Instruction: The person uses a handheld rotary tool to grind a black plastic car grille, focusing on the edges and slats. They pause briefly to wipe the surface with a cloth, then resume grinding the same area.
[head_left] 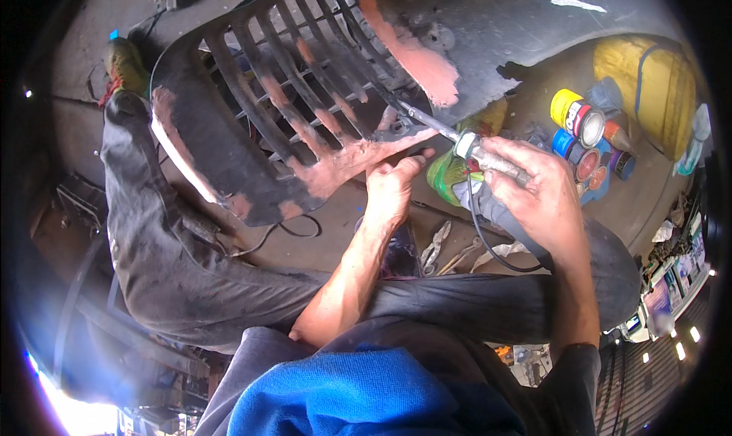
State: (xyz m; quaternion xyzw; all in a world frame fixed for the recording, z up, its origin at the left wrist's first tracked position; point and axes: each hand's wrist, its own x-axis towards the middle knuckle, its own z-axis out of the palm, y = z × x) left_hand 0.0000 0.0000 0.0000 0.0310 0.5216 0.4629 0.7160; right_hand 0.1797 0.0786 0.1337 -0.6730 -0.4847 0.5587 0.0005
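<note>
A black plastic car bumper [188, 138] with grille slats leans across the space in front of me, patched with pink filler [335, 169]. My left hand [390, 186] grips its near edge, the thumb on the pink strip and the fingers mostly hidden behind. In my right hand [540, 190], the fingers wrap round the handle of a soldering iron [497, 161]. Its long metal shaft points up and left over the bumper, near the grille's right end. Whether its tip touches the plastic I cannot tell. A dark cord [482, 234] loops down from the handle.
Several paint cans, among them a yellow-and-red can [577, 115], stand to the right. Beyond them is a large yellow container [644, 93]. Pliers [436, 247] lie on the floor between my legs. My shoes [126, 66] flank the bumper; a blue cloth [343, 390] is at the bottom.
</note>
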